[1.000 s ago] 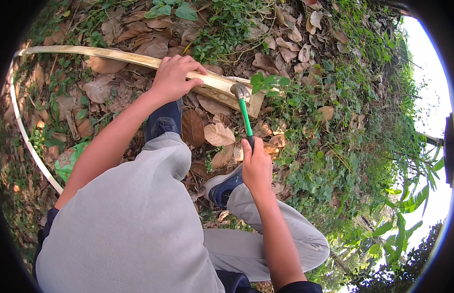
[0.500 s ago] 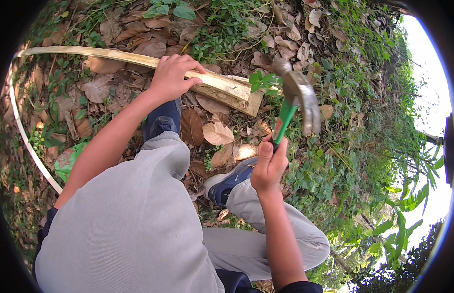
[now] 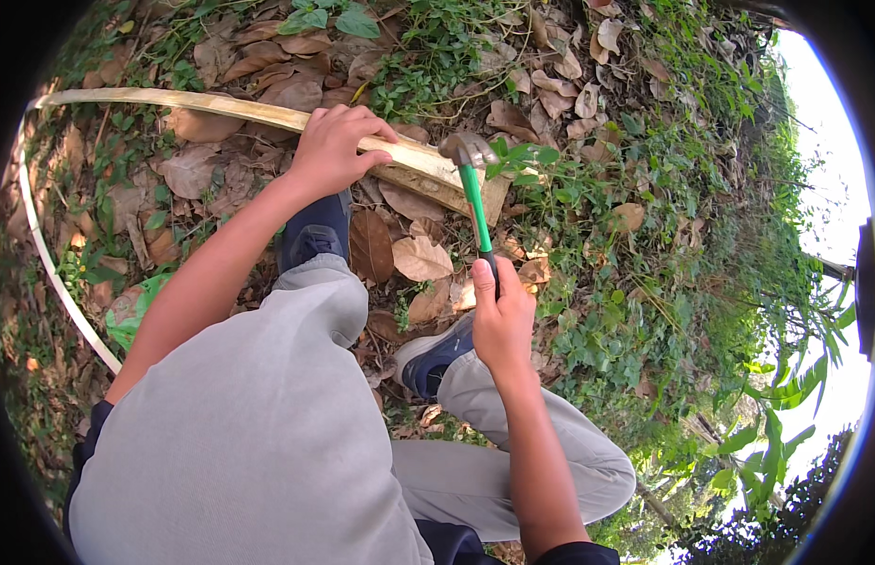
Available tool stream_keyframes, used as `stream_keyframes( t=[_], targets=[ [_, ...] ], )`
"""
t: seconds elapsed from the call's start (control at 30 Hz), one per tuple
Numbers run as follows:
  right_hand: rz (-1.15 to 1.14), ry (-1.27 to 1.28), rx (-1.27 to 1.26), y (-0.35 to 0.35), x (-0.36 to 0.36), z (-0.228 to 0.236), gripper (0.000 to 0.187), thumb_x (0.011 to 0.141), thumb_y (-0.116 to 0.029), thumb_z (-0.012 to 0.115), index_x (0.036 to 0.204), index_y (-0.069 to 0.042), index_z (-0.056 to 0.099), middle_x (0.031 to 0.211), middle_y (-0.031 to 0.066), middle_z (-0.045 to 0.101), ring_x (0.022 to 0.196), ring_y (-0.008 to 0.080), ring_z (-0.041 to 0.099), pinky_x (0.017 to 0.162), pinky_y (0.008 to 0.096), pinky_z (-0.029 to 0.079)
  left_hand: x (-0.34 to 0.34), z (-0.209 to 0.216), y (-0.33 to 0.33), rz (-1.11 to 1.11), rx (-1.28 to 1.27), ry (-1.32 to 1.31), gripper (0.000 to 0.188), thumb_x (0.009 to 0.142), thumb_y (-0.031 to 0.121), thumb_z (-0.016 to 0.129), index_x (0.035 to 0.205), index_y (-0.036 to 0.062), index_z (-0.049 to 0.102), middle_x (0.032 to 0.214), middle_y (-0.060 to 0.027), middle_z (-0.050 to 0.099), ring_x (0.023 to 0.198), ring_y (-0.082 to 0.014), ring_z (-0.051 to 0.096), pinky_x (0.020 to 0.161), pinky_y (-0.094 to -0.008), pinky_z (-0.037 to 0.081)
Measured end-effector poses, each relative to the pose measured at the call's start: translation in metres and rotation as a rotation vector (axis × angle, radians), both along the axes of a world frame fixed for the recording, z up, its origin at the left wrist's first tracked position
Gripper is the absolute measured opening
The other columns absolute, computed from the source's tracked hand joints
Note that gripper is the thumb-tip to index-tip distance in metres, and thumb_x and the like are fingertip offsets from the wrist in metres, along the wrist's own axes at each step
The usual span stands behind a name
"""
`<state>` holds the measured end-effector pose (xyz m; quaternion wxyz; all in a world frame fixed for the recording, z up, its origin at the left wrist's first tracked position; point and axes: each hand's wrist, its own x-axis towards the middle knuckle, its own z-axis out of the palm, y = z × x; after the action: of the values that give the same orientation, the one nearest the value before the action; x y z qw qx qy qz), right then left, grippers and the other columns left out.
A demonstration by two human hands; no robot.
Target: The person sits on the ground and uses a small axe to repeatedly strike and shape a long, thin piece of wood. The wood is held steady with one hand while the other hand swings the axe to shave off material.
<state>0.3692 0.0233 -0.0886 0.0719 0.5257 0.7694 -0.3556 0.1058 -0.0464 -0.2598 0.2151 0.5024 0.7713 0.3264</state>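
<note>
My left hand [image 3: 338, 151] is closed around a long pale wooden strip [image 3: 211, 104], fingers over its far side and thumb on the near side. The strip runs off to the left, and its right end lies over a short, rougher board [image 3: 494, 198] on the ground. In my right hand [image 3: 506, 315] is a claw hammer [image 3: 478, 202] with a green and black handle, gripped low on the handle. The hammer's metal head is over the strip's right end and hides it; I cannot tell whether a nail is there.
Brown dry leaves [image 3: 421, 258] and green plants [image 3: 597, 330] cover the ground. A thin white strip [image 3: 56, 273] curves down the left side. A green plastic bag [image 3: 127, 315] lies beside my left forearm. My blue shoes [image 3: 315, 231] are just nearer than the wood.
The hammer has swung down and left, from raised at the right of the wood to its right end. My right hand moved slightly left. My left hand and the strip stayed put.
</note>
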Motion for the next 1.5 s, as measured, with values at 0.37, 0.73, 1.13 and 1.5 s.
stream_keyframes(
  t=[0.37, 0.73, 1.13, 1.5],
  targets=[
    [0.076, 0.069, 0.074, 0.015, 0.029, -0.021, 0.034, 0.113, -0.036, 0.047, 0.105, -0.004, 0.054, 0.071, 0.0206, 0.061, 0.062, 0.0407, 0.061, 0.057, 0.0479, 0.044, 0.0, 0.0, 0.001, -0.007, -0.004, 0.013, 0.022, 0.088, 0.035, 0.08, 0.107, 0.0243, 0.078, 0.106, 0.0028, 0.068, 0.108, -0.0208, 0.059, 0.099, -0.0383, 0.038],
    [0.041, -0.05, 0.135, 0.023, 0.003, 0.017, 0.042, 0.111, -0.041, 0.052, 0.099, -0.002, 0.063, 0.065, 0.0134, 0.054, 0.058, 0.0263, 0.054, 0.055, 0.0441, 0.038, 0.0, 0.001, 0.001, -0.005, -0.011, -0.015, 0.022, 0.087, 0.034, 0.08, 0.108, 0.0252, 0.078, 0.106, 0.0035, 0.067, 0.108, -0.0205, 0.059, 0.099, -0.0382, 0.038],
    [0.125, 0.072, 0.159, 0.005, 0.035, -0.04, 0.038, 0.111, -0.04, 0.05, 0.107, -0.003, 0.055, 0.072, 0.0169, 0.062, 0.065, 0.0367, 0.061, 0.058, 0.0467, 0.045, 0.0, 0.001, 0.001, -0.007, -0.011, -0.01, 0.023, 0.087, 0.034, 0.08, 0.107, 0.0251, 0.078, 0.106, 0.0031, 0.067, 0.109, -0.021, 0.059, 0.099, -0.0384, 0.038],
    [0.12, -0.158, -0.089, -0.006, 0.026, -0.04, 0.036, 0.107, -0.04, 0.058, 0.107, -0.005, 0.062, 0.072, 0.0195, 0.067, 0.067, 0.0417, 0.068, 0.063, 0.0519, 0.05, 0.0, 0.0, 0.0, 0.002, 0.0, 0.001, 0.023, 0.086, 0.034, 0.08, 0.107, 0.0253, 0.078, 0.105, 0.0035, 0.068, 0.107, -0.0204, 0.059, 0.097, -0.0382, 0.038]
  ],
)
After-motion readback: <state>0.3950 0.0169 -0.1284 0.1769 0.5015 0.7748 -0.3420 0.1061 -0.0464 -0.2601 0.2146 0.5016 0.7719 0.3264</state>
